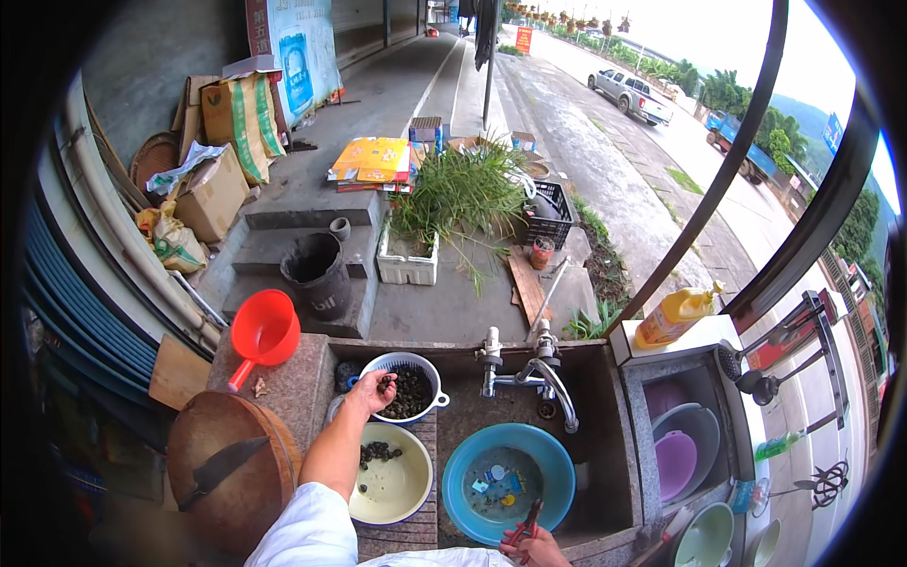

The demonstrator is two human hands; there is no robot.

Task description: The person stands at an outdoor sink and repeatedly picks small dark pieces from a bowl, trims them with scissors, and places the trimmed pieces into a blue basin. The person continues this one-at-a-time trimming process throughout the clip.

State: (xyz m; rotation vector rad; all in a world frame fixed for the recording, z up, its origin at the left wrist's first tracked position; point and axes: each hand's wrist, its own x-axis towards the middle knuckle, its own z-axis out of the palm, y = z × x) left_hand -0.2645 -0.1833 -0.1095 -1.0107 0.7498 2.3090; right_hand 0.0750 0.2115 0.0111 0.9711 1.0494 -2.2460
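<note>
My left hand [377,392] is over a white plastic colander [436,379] of dark snails [413,392], with at least one snail between its fingers. Below the colander, a cream basin [393,489] holds several more dark snails [380,451]. My right hand [536,549] grips red-handled pliers [526,528] at the near rim of a blue plastic basin [460,453]. Inside that basin is shallow water over a printed bottom, with small dark bits.
A chrome faucet [528,380] rises behind the blue basin within the stone sink [602,397]. At left, a cleaver [227,464] lies on a round wooden chopping block [191,432], near a red plastic dipper [266,327]. A yellow pump bottle [673,317] stands at right.
</note>
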